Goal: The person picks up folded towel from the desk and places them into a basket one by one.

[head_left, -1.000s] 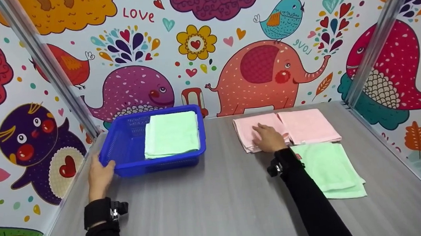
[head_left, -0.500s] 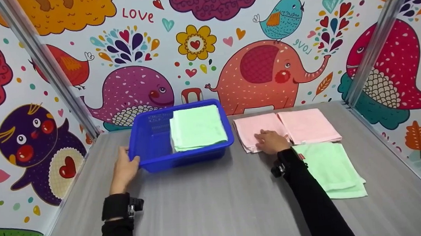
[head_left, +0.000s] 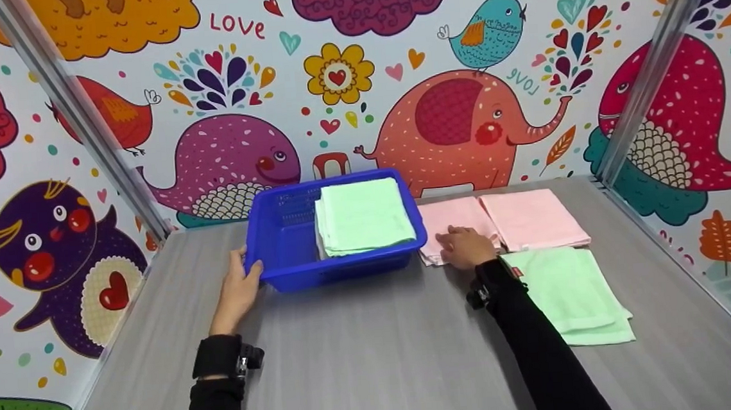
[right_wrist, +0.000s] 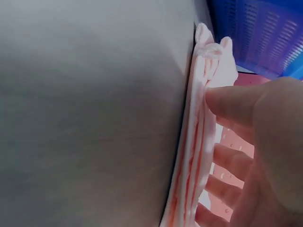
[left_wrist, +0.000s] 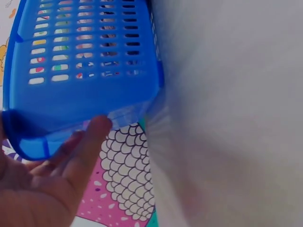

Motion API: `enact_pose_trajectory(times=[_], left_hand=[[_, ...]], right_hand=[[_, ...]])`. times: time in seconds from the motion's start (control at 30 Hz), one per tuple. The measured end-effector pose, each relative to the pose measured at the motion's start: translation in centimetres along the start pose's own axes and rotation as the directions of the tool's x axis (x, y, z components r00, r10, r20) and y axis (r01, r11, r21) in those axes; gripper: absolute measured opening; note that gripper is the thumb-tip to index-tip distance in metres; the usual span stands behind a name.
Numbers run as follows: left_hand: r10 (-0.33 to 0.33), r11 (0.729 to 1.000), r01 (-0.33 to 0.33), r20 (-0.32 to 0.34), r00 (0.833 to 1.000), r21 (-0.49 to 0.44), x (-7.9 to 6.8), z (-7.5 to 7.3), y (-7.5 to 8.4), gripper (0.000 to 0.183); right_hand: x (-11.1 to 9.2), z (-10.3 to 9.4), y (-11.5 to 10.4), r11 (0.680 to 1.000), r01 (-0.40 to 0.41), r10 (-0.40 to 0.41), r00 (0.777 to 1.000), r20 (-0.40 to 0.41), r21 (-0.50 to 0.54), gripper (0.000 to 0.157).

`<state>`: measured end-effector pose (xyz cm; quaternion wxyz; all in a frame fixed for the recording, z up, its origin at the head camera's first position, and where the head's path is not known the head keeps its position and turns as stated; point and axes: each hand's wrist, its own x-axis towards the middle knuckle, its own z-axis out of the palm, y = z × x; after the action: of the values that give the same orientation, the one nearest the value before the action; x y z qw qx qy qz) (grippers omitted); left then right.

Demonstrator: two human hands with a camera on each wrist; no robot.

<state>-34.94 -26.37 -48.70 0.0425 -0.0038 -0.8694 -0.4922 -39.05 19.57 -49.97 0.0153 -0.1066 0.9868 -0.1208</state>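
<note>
"Where's the pink towel (head_left: 453, 212)?"

"Right of centre, folded flat on the worktop (head_left: 350, 360). The right hand (head_left: 468, 248) is on its lower part."

"Is that grip pinching it?"

"No, it's loosely spread. The fingers rest on top, and the right wrist view shows the thumb touching the layered edge."

"And the blue basket (head_left: 338, 272)?"

"Centre of the frame, long axis running left to right, tipped slightly up toward the right. Its right end sits just beside the towel's left edge; I can't tell whether they touch. That narrow meeting is what matters most."

"Which hand has the basket?"

"The left hand (head_left: 236, 291), at its lower left corner, grip pinching the rim. So the basket lies between that hand and the towel, and the right hand is nearer the towel."

"What else?"

"A green stack (head_left: 366, 216) in the basket's right half. Right of the towel, a second pink towel (head_left: 534, 219); below that, a loose green towel (head_left: 567, 287)."
</note>
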Motion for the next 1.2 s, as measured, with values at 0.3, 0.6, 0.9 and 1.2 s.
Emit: enact_pose_trajectory(times=[0.3,0.6,0.9,1.2], left_hand=[[0.030,0.997,-0.027,0.037,0.999,-0.077,0.0,0.7,-0.6,0.063],[0.031,0.995,-0.027,0.035,0.999,-0.098,-0.4,0.2,-0.6,0.066],[0.016,0.995,-0.013,0.031,0.999,-0.103,-0.3,0.4,-0.5,0.065],[-0.015,0.998,0.017,0.034,0.999,-0.064,0.0,0.3,-0.3,0.066]], right_hand=[[-0.3,0.4,0.1,0.999,0.018,-0.019,0.999,-0.038,-0.028,0.044],[-1.9,1.0,-1.6,0.989,0.089,-0.098,0.992,-0.081,-0.117,0.038],[-4.5,1.7,-2.7,0.971,0.155,-0.173,0.981,-0.090,-0.180,0.034],[-8.2,1.4,-2.9,0.955,0.219,-0.247,0.961,-0.126,-0.200,0.032]])
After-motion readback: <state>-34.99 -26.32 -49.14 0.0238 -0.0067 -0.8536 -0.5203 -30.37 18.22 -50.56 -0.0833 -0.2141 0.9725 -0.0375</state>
